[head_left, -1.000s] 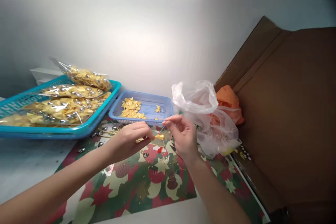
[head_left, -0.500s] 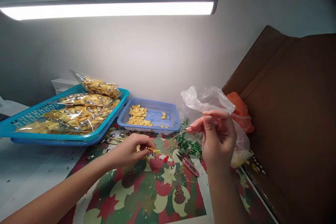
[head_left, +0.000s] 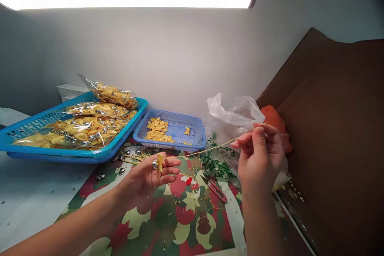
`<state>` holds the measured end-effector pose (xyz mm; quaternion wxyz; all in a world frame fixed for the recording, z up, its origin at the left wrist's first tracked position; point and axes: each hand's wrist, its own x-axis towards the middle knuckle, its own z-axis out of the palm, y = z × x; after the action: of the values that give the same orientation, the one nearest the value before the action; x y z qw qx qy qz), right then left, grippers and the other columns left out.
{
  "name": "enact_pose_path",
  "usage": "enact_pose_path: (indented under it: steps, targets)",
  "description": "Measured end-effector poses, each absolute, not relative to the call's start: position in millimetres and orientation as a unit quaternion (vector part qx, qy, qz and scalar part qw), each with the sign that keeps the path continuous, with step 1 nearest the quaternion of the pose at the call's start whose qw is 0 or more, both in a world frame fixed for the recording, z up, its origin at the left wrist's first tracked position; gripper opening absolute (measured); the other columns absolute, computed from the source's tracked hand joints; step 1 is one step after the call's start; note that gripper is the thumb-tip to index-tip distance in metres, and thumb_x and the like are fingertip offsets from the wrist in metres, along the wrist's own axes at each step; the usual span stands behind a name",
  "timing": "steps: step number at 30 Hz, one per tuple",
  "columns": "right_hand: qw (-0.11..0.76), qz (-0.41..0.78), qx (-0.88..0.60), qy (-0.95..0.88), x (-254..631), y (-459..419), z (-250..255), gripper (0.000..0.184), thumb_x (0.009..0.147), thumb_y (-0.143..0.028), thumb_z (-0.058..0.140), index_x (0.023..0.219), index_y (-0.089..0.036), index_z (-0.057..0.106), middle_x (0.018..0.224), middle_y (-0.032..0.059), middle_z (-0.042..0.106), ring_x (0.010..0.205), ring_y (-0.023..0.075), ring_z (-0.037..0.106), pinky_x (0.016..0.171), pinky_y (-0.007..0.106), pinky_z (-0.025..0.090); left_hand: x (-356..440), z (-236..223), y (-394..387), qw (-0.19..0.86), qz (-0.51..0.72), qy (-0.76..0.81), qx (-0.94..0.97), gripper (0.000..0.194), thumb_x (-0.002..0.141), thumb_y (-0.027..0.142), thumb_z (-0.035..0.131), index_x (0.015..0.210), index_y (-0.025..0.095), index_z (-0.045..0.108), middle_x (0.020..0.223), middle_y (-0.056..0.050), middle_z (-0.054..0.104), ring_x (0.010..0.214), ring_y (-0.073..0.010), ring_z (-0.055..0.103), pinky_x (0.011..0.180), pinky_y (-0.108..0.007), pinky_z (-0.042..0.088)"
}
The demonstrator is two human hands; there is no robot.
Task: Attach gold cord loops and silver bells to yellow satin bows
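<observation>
My left hand (head_left: 147,178) is turned partly palm up, its thumb and forefinger holding a gold ribbon bow (head_left: 160,162) with a silver bell (head_left: 155,164) on it. The other fingers of that hand are stretched out to the right. A thin gold cord (head_left: 207,150) runs from the bow up to my right hand (head_left: 261,156), which pinches it between thumb and fingers. The cord looks nearly straight, and a short end shows above the right fingertips. Below the cord, red-handled thread snips (head_left: 216,190) lie on the patterned paper.
A teal basket (head_left: 102,154) at left holds clear bags of gold bows with bells. Loose bows lie in a blue basket (head_left: 198,144). Loose bells (head_left: 100,177) and gold cords (head_left: 136,158) lie nearby. Plastic bags (head_left: 234,112) and a cardboard sheet (head_left: 336,128) stand at right.
My right hand has moved right and slightly up with the cord. My left hand has turned palm up and moved slightly left, its fingers opening out and the bow now showing more.
</observation>
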<state>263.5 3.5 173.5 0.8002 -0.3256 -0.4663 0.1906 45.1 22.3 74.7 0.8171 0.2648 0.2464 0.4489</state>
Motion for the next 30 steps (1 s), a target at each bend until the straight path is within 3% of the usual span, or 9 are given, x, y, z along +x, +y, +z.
enact_pose_path:
  steps: [5, 7, 13, 19, 23, 25, 30]
  targets:
    - [0.795, 0.226, -0.333, -0.454, 260, 8, 167, 0.012, 0.085, -0.029, 0.068, 0.087, -0.02, 0.06, 0.057, -0.0072, 0.064, 0.047, 0.0087, 0.061, 0.051, 0.02, 0.054, 41, 98, 28, 0.784, 0.515, 0.323, 0.123, 0.034, 0.088, 0.006, 0.037, 0.069, 0.013, 0.064, 0.067, -0.008, 0.072, 0.05, -0.0129, 0.069, 0.049, -0.021, 0.06]
    - [0.796, 0.233, -0.334, -0.448, 259, 11, 165, 0.012, 0.085, -0.029, 0.068, 0.086, -0.019, 0.06, 0.057, -0.0074, 0.064, 0.047, 0.0082, 0.061, 0.051, 0.02, 0.054, 40, 101, 32, 0.771, 0.525, 0.338, 0.125, 0.038, 0.091, 0.003, 0.033, 0.071, 0.013, 0.063, 0.065, -0.006, 0.071, 0.046, -0.011, 0.067, 0.044, -0.018, 0.058]
    - [0.793, 0.224, -0.353, -0.443, 260, 17, 162, 0.013, 0.084, -0.028, 0.068, 0.086, -0.019, 0.059, 0.056, -0.0077, 0.063, 0.045, 0.009, 0.06, 0.051, 0.022, 0.053, 43, 95, 35, 0.782, 0.473, 0.355, 0.196, 0.026, 0.098, 0.006, 0.043, 0.085, 0.012, 0.065, 0.072, -0.006, 0.073, 0.051, -0.0114, 0.069, 0.047, -0.019, 0.06]
    - [0.789, 0.216, -0.381, -0.431, 266, 23, 159, 0.016, 0.084, -0.031, 0.068, 0.087, -0.019, 0.057, 0.055, -0.0075, 0.064, 0.046, 0.0097, 0.062, 0.054, 0.023, 0.054, 39, 89, 34, 0.812, 0.41, 0.349, 0.223, 0.015, 0.097, 0.015, 0.053, 0.108, 0.014, 0.063, 0.096, -0.01, 0.075, 0.064, -0.0113, 0.072, 0.058, -0.019, 0.062]
    - [0.797, 0.212, -0.376, -0.423, 269, 28, 157, 0.019, 0.083, -0.032, 0.069, 0.086, -0.019, 0.057, 0.055, -0.0074, 0.064, 0.045, 0.0097, 0.062, 0.052, 0.023, 0.054, 33, 80, 38, 0.796, 0.422, 0.335, 0.276, 0.03, 0.077, 0.008, 0.077, 0.102, 0.017, 0.064, 0.095, -0.005, 0.075, 0.072, -0.0104, 0.073, 0.065, -0.016, 0.06]
    - [0.804, 0.205, -0.371, -0.417, 272, 30, 157, 0.02, 0.081, -0.033, 0.071, 0.085, -0.018, 0.058, 0.054, -0.0073, 0.065, 0.044, 0.0093, 0.061, 0.051, 0.022, 0.054, 31, 76, 41, 0.779, 0.423, 0.337, 0.316, 0.04, 0.066, 0.013, 0.088, 0.098, 0.018, 0.065, 0.086, -0.002, 0.075, 0.069, -0.0105, 0.072, 0.063, -0.016, 0.058]
    - [0.815, 0.204, -0.378, -0.389, 279, 32, 160, 0.026, 0.076, -0.036, 0.075, 0.083, -0.018, 0.059, 0.052, -0.0079, 0.063, 0.041, 0.0092, 0.06, 0.049, 0.022, 0.052, 28, 80, 44, 0.705, 0.424, 0.323, 0.468, 0.036, 0.057, 0.026, 0.094, 0.079, 0.015, 0.068, 0.066, -0.001, 0.074, 0.06, -0.0116, 0.069, 0.058, -0.019, 0.056]
